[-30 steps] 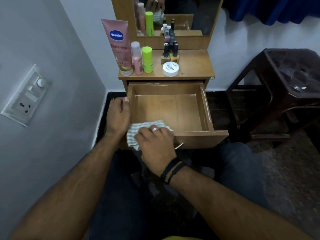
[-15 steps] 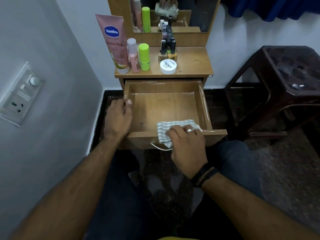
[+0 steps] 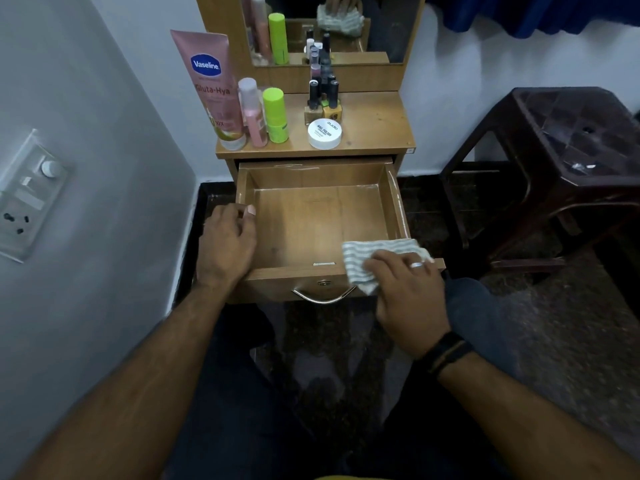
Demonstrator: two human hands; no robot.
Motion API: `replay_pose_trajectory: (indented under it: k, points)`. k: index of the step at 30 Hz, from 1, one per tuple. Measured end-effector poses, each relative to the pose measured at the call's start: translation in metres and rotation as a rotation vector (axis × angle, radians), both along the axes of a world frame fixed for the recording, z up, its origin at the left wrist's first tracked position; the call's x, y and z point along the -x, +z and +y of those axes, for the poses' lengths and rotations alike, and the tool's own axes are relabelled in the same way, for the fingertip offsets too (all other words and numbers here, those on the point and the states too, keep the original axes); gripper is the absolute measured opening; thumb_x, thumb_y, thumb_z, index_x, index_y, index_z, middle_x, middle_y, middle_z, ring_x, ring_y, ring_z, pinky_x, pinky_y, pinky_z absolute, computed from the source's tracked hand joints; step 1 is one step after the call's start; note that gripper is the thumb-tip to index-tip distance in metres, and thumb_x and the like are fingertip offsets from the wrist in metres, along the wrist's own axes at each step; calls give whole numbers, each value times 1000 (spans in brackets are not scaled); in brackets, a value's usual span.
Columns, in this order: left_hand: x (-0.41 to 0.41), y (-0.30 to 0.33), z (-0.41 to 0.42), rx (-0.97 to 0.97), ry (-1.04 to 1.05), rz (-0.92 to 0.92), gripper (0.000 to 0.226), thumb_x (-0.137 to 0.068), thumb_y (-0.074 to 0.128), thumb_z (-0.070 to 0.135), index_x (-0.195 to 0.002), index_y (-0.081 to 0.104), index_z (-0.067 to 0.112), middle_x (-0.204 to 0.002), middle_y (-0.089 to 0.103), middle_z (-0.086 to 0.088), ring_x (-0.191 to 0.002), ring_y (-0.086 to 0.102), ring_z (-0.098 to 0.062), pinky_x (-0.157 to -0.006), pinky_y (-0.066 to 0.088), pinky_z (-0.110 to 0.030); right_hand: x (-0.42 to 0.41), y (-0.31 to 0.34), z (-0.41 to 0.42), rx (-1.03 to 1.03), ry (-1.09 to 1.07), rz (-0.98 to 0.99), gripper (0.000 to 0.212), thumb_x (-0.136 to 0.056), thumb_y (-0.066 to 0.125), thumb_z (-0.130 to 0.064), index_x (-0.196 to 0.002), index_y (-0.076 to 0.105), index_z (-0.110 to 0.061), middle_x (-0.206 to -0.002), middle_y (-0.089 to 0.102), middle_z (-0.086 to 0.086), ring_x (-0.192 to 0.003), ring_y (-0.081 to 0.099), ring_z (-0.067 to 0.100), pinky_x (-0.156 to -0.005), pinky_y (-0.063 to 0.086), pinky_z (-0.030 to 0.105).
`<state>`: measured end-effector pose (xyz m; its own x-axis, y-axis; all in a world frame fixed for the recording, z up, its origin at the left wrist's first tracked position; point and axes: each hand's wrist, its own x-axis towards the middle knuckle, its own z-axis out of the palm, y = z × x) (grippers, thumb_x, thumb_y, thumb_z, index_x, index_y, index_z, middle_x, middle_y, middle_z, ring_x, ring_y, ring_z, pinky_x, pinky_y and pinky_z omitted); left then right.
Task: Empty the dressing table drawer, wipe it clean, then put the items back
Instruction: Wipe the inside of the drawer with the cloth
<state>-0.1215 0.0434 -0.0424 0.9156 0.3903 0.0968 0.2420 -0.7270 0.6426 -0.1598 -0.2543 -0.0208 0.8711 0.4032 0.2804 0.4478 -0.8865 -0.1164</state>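
The wooden drawer (image 3: 311, 220) of the dressing table stands pulled out with nothing inside. A grey-and-white striped cloth (image 3: 358, 263) is draped over the right end of its front rim. My right hand (image 3: 407, 296) lies flat on the cloth and presses it onto that rim. My left hand (image 3: 225, 244) grips the drawer's left wall, thumb hooked over the edge. On the tabletop (image 3: 374, 123) stand a pink Vaseline tube (image 3: 211, 84), a pink bottle (image 3: 252, 112), a green bottle (image 3: 275, 116), several nail polish bottles (image 3: 323, 98) and a white jar (image 3: 324, 133).
A mirror (image 3: 381, 29) rises behind the tabletop. A dark brown plastic stool (image 3: 571, 140) stands to the right of the table. The grey wall on the left carries a switch panel (image 3: 24, 195). A metal handle (image 3: 323, 297) hangs on the drawer front above my knees.
My right hand has slid the cloth along the drawer's front rim from the left end to the right end. My left hand has stayed on the left wall.
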Motion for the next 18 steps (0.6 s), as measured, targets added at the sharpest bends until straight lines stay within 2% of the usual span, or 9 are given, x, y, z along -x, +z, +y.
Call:
replay_pose_trajectory:
  k: [4, 11, 14, 18]
  points:
    - [0, 1, -1, -21, -15, 11, 59, -99, 26, 60, -115, 60, 16, -115, 56, -2, -107, 54, -22, -92, 49, -51, -2, 2, 6, -26, -36, -18, 35, -71, 52, -18, -103, 67, -23, -111, 67, -4, -89, 59, 29, -79, 42, 43]
    - [1, 1, -1, -18, -5, 20, 61, -98, 25, 64, -119, 59, 19, -119, 58, -3, -108, 56, -22, -91, 52, -53, 15, 3, 63, -65, 141, 71, 37, -76, 47, -18, -104, 69, -27, -112, 65, -9, -97, 60, 25, -88, 44, 47]
    - [1, 1, -3, -35, -14, 15, 57, -99, 28, 60, -117, 60, 17, -118, 59, -5, -109, 55, -25, -92, 49, -52, 10, -1, 35, -78, 105, 57, 39, -74, 50, -19, -107, 68, -29, -118, 65, -11, -99, 60, 24, -87, 44, 45]
    - [1, 1, -4, -41, -18, 17, 54, -100, 30, 57, -117, 60, 16, -119, 58, -6, -110, 54, -26, -93, 48, -51, -2, -7, -30, -78, -76, -38, 43, -69, 51, -17, -106, 70, -24, -120, 67, -4, -95, 59, 29, -80, 40, 40]
